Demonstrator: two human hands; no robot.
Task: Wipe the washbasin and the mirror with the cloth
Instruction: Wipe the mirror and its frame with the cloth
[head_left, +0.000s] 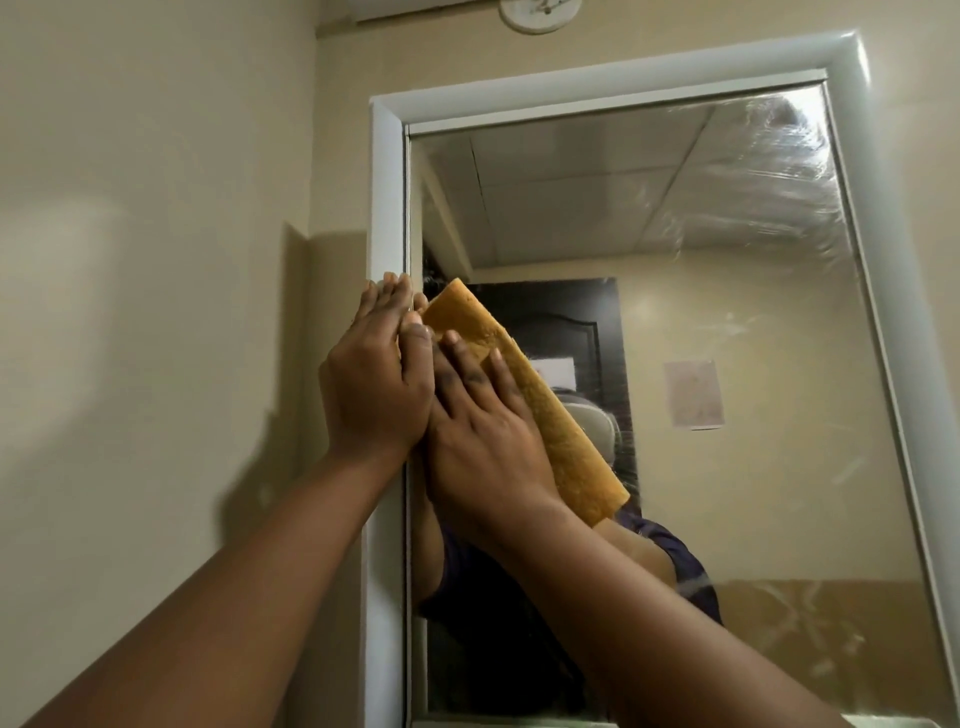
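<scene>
An orange-yellow cloth (545, 410), folded into a long strip, lies flat against the mirror (727, 338) near its left edge. My right hand (483, 436) presses it onto the glass with straight fingers spread over its left half. My left hand (376, 374) lies flat beside it, its fingers stretched up along the white mirror frame (387, 208) and its thumb touching the cloth's upper left edge. Wipe streaks smear the glass at the upper right and lower right. The washbasin is out of view.
A cream wall (156, 260) fills the left side. A round white fitting (540, 13) sits on the wall above the frame. The mirror reflects a dark door, a ceiling and a paper sheet on the far wall.
</scene>
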